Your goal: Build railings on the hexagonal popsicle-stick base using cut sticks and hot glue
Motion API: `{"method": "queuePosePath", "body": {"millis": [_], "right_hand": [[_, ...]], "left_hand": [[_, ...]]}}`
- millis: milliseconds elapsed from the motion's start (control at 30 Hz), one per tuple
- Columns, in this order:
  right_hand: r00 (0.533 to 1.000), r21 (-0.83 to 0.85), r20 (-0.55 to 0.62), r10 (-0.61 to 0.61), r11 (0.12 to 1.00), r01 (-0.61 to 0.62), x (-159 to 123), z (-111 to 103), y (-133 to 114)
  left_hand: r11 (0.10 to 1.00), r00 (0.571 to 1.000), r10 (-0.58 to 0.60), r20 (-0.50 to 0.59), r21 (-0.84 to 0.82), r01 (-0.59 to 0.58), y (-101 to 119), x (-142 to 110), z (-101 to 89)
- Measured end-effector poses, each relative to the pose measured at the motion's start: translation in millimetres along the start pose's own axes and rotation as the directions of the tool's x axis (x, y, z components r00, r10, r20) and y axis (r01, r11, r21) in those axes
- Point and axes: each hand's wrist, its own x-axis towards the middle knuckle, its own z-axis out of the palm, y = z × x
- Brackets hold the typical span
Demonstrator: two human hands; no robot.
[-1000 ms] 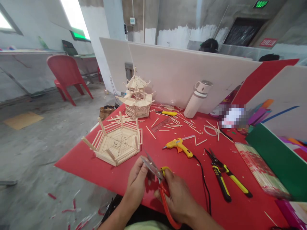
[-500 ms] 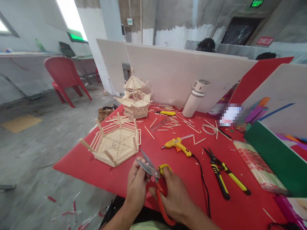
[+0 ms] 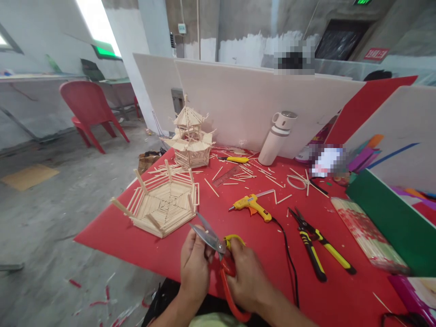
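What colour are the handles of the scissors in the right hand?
Scissors handles: red-orange and yellow; best seen in the head view.

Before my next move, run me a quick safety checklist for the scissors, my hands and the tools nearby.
1. Scissors gripped in the right hand: ok.
2. Scissor blades closed: not ok; they stand apart.
3. Left hand well clear of the blades: not ok; its fingertips are right by one.
4. Glue gun cool: cannot tell; it lies on the red tabletop.
5. Black-and-yellow cutters apart from both hands: ok.
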Motion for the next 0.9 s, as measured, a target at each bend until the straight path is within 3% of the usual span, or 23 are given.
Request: {"method": "queuePosePath", "body": {"millis": [333,533,633,767,900], "right_hand": [[0.989,-0.062,-0.098,-0.114,0.992,0.108,2.5,-3.1,1.2],[0.998,-0.050,-0.017,-0.053,0.997,0.052,0.7,-4.1,1.0],[0.998,-0.094,-0.037,-0.059,0.994,0.055,0.6,-4.6,0.0],[0.998,-0.177,-0.049,-0.038,0.984,0.029,2.0,-4.3,1.0],[0.996,-0.171,-0.063,-0.064,0.984,0.053,3.0,-3.4,6.6]], "left_hand": [[0.992,0.993,-0.117,0.004,0.053,0.117,12.2,3.7,2.2],[0.986,0.977,-0.167,-0.133,0.006,0.169,14.6,-4.2,7.9],[0.986,0.972,-0.167,-0.168,-0.008,0.168,11.7,-6.3,7.9],[0.989,0.979,-0.149,-0.142,-0.005,0.150,7.1,-3.1,5.8],[0.987,0.986,-0.158,-0.042,0.032,0.160,9.0,0.8,5.6]]}}
